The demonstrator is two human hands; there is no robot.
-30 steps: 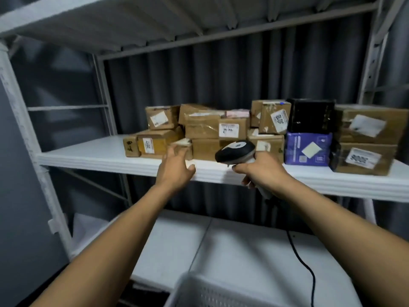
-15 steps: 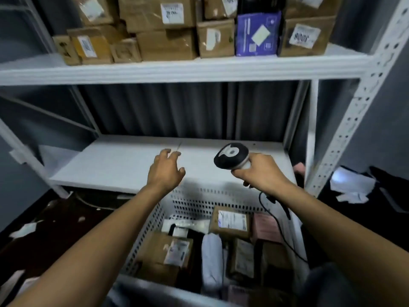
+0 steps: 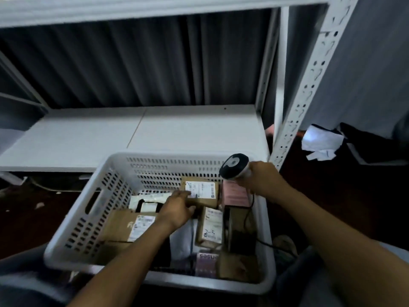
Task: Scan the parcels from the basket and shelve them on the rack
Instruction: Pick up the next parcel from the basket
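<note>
A white plastic basket (image 3: pixel 106 196), its walls pierced with rows of slots and a handle cut-out on the 9 o'clock side, fills the lower half of the view. It sits in front of the rack's smooth white lower shelf (image 3: pixel 177 129). Inside it, at 12 o'clock against the far wall, lies a small cardboard parcel (image 3: pixel 203 191) with a white printed label on top. The left hand (image 3: pixel 177 209) reaches in from 7 o'clock, fingers laid on this parcel's left edge and thumb by its near side. Blur hides whether it has closed into a grip. The right hand (image 3: pixel 263 182), at the basket's 1 o'clock corner, is wrapped round the pale handle of a scanner (image 3: pixel 234 166). The scanner's rounded black head faces 10 o'clock. A thin black cable (image 3: pixel 250 209) drops from it into the basket. Just at 3 o'clock of the small parcel sits a flat pink packet (image 3: pixel 234 194). At 8 o'clock lies a larger labelled carton (image 3: pixel 126 224), and at 6 o'clock a narrow labelled box (image 3: pixel 211 227) beside a soft white mailer bag (image 3: pixel 183 240). The rack's perforated metal upright (image 3: pixel 309 85) rises at 2 o'clock.
</note>
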